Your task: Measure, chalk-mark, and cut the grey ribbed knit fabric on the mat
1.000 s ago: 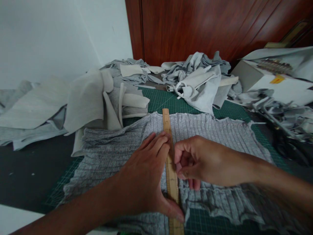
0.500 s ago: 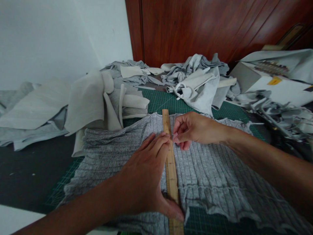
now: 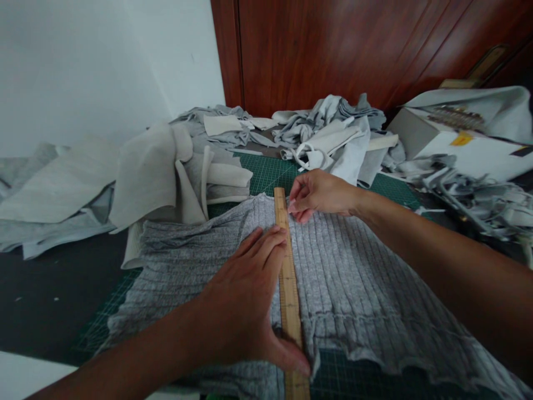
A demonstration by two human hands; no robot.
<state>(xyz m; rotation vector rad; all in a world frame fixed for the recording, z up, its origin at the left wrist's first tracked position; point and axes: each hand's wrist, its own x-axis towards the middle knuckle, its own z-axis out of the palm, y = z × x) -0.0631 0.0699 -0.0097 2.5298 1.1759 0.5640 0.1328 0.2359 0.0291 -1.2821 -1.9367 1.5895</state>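
Grey ribbed knit fabric (image 3: 345,272) lies spread over a green cutting mat (image 3: 270,169). A wooden ruler (image 3: 290,294) runs lengthwise across the fabric, its far end just past the fabric's back edge. Pressing the ruler down is my left hand (image 3: 250,300), open, with its fingertips on the upper part and the thumb stretched toward the near end. My right hand (image 3: 314,194) is closed in a pinch at the ruler's right edge, near the far end. Between its fingertips shows a small pale pink piece, apparently tailor's chalk (image 3: 291,208), partly hidden by the fingers.
Pale cloth pieces (image 3: 145,172) are heaped on the left, against the fabric. More scraps (image 3: 328,133) lie at the back before a red-brown wooden door (image 3: 333,50). At the right stand a white box (image 3: 453,139) and a tangle of grey strips (image 3: 483,200).
My right hand has slid away from me along the ruler's right edge, toward its far end, still pinching the pink piece. My left hand stays in place on the ruler.
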